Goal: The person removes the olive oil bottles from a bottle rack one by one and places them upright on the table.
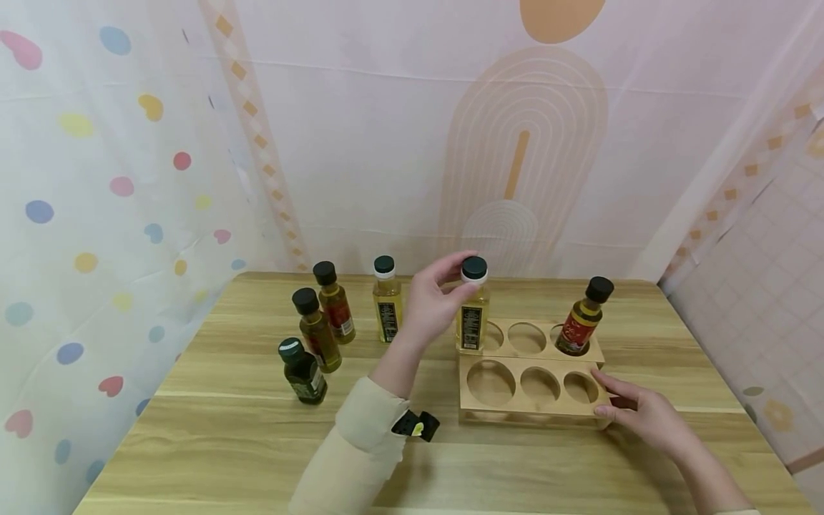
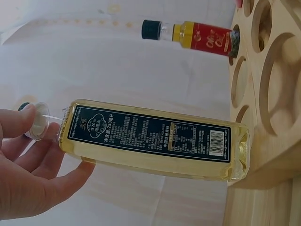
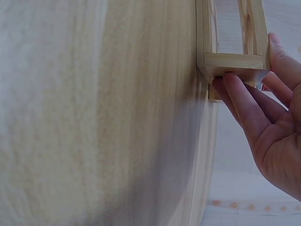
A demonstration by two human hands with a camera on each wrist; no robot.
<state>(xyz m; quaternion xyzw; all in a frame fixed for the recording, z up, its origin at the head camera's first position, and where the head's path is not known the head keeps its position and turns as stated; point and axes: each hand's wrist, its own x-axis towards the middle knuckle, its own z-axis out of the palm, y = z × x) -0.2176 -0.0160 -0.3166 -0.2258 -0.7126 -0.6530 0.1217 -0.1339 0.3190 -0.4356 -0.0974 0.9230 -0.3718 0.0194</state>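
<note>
My left hand pinches a clear bottle of pale yellow oil by its dark green cap and neck. In the head view the bottle stands upright, its base overlapping the back-left hole of a two-step wooden rack. The left wrist view shows the dark printed label of this oil bottle and its base close to the wood. My right hand grips the rack's right end, thumb on top and fingers against the side panel. A red-labelled olive oil bottle sits in the back-right hole.
Left of the rack stand another pale oil bottle, two black-capped oil bottles and a short dark green bottle. A black strap piece shows by the left sleeve. A patterned curtain hangs behind the table.
</note>
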